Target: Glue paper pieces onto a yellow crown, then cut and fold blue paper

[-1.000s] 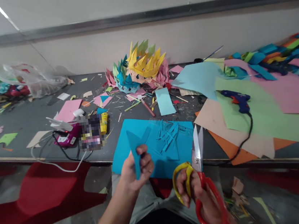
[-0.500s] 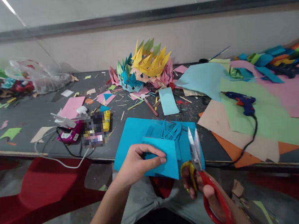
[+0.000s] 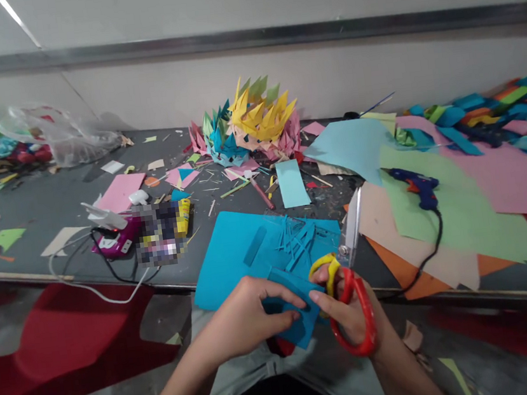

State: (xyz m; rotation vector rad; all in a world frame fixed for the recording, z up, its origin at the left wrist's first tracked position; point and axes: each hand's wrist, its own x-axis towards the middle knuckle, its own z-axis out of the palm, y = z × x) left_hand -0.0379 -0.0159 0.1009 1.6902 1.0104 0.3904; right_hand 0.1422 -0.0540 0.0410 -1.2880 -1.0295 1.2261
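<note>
My left hand (image 3: 246,315) is closed on a small piece of blue paper (image 3: 306,330), gripping it between thumb and fingers over my lap. In my right hand (image 3: 350,315) is a pair of scissors (image 3: 354,225) with one red and one yellow handle. Their blades point up and away from the paper and look nearly closed. A right fingertip also touches the paper's right edge. Just beyond my hands, a larger blue sheet (image 3: 217,254) lies at the table's edge, with thin blue strips (image 3: 300,241) and a wider offcut (image 3: 254,245) on it.
Spiky folded-paper pieces (image 3: 263,117) stand at the back against the wall. To the right, a blue glue gun (image 3: 416,185) lies on a green sheet (image 3: 401,225), its cable trailing forward. At left are a purple power strip (image 3: 118,242) with cables and a plastic bag (image 3: 69,141).
My right hand has moved up and left to the paper, and the scissors have swung away to the right, blades closer together. The held paper has tilted.
</note>
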